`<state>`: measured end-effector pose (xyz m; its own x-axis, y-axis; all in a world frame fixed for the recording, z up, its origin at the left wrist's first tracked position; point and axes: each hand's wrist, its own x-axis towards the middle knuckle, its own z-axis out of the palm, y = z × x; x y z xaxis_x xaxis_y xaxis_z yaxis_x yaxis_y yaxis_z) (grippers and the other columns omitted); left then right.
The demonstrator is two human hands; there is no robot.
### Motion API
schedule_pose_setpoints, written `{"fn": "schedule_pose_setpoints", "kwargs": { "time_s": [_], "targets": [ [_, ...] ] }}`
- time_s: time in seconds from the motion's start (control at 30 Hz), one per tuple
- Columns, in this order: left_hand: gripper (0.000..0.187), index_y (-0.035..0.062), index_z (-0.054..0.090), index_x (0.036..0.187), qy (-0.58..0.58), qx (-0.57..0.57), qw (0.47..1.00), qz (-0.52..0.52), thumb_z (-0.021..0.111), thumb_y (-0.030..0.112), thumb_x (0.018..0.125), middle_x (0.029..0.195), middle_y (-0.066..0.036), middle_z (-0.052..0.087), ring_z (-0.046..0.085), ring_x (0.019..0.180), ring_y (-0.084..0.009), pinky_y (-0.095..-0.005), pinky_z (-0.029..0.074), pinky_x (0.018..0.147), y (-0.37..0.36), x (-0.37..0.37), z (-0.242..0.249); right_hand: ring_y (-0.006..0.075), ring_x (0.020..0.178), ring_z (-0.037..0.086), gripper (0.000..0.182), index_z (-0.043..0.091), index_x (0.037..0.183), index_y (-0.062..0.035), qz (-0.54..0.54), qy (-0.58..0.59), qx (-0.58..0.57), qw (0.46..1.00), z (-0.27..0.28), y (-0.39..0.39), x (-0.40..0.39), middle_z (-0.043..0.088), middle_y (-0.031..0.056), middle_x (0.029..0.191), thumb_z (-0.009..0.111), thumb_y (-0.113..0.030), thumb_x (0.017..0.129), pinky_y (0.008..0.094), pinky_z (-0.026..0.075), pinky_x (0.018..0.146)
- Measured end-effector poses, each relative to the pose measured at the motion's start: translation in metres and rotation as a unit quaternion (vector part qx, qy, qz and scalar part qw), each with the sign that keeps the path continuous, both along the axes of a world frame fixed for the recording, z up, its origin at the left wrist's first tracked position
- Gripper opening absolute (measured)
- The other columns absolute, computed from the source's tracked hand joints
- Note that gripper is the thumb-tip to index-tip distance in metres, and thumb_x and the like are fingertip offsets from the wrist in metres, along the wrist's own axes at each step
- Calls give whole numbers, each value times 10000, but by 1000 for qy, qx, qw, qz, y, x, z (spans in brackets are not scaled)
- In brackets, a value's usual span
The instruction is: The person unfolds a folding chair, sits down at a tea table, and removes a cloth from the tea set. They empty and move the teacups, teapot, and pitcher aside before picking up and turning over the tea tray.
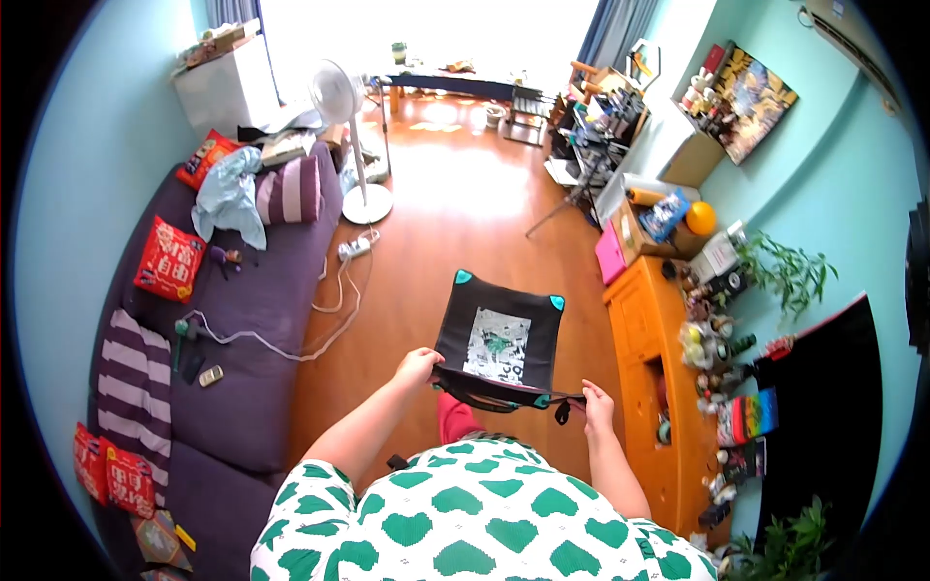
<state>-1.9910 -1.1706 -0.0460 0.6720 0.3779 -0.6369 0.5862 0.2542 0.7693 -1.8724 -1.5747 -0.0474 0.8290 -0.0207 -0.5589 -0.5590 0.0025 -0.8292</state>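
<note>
A black bag (499, 334) with teal corners and a pale printed panel hangs in front of my body, over the wooden floor. My left hand (419, 368) is closed on the near left edge of the bag. On the other side, the fingers of my right hand (598, 405) pinch a dark strap or edge that runs from the bag's near right corner. A black handle (475, 398) curves along the near edge. A short dark strap end dangles beside my right hand. The inside of the bag is hidden from me.
On the left is a purple sofa (247, 300) with red cushions (170, 259). A white fan (366, 201) and a power strip (355, 248) with its cable stand on the floor. To the right are an orange wooden cabinet (635, 329) and a tripod (572, 198).
</note>
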Motion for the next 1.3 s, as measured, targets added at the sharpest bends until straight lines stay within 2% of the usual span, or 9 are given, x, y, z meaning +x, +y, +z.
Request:
{"fn": "schedule_pose_setpoints", "kwargs": {
  "time_s": [0.1, 0.2, 0.4, 0.5, 0.63, 0.8, 1.0, 1.23, 1.3],
  "targets": [
    [149, 104, 704, 913, 19, -8, 999, 35, 587, 195, 891, 821, -61, 638, 620, 634, -176, -307, 532, 537, 67, 88, 16, 204, 668, 711, 234, 660, 1182, -77, 1, 12, 12, 1000, 0, 78, 113, 698, 77, 958, 530, -134, 996, 311, 577, 605],
    [163, 110, 700, 927, 48, 8, 997, 62, 578, 211, 893, 842, -56, 644, 611, 624, -176, -308, 526, 536, 139, 151, 30, 245, 765, 725, 243, 658, 1190, -64, 44, 12, 1, 999, 12, 161, 202, 689, 98, 1027, 532, -133, 993, 350, 595, 640],
    [171, 92, 683, 908, 25, 21, 992, 125, 572, 222, 904, 878, -60, 634, 621, 687, -180, -331, 549, 608, 272, 258, 32, 236, 776, 725, 247, 645, 1215, -83, 119, 0, 15, 993, 14, 317, 356, 687, 84, 1035, 527, -141, 1006, 351, 600, 674],
    [173, 96, 678, 931, 11, 20, 986, 167, 542, 204, 927, 828, -61, 662, 654, 679, -190, -332, 547, 616, 323, 309, 32, 237, 784, 726, 258, 635, 1235, -86, 150, 7, 13, 989, 13, 385, 434, 686, 82, 1047, 525, -145, 1008, 347, 604, 702],
    [167, 100, 667, 931, -26, 2, 982, 190, 536, 203, 937, 843, -59, 661, 655, 690, -190, -330, 547, 605, 431, 396, 7, 239, 798, 727, 263, 634, 1240, -94, 173, -7, -9, 985, 2, 503, 533, 689, 84, 1055, 523, -149, 1008, 355, 607, 726],
    [149, 108, 657, 912, -43, 1, 984, 173, 534, 190, 925, 834, -40, 641, 646, 697, -169, -309, 546, 560, 558, 539, -28, 229, 801, 720, 257, 644, 1226, -102, 147, 14, -25, 989, -11, 618, 662, 694, 81, 1048, 522, -144, 1004, 356, 600, 718],
    [175, 107, 674, 887, -5, -19, 991, 132, 539, 211, 926, 820, -40, 606, 615, 663, -173, -293, 527, 527, 678, 725, -27, 197, 726, 708, 235, 665, 1189, -97, 90, -21, -20, 995, -3, 731, 825, 695, 68, 949, 531, -136, 1000, 310, 568, 621],
    [182, 104, 662, 949, 3, -22, 997, 76, 507, 199, 935, 854, -51, 620, 616, 690, -173, -298, 531, 561, 764, 926, -34, 183, 687, 705, 231, 677, 1168, -77, 37, -10, -16, 999, -31, 797, 979, 688, 62, 898, 529, -126, 997, 299, 562, 594],
    [179, 106, 658, 952, 12, -22, 997, 74, 502, 193, 937, 856, -48, 614, 614, 690, -176, -303, 533, 564, 788, 994, -58, 186, 684, 706, 231, 680, 1161, -73, 29, -11, -13, 999, -60, 820, 1049, 686, 64, 900, 528, -123, 995, 299, 560, 587]
  ]
}}
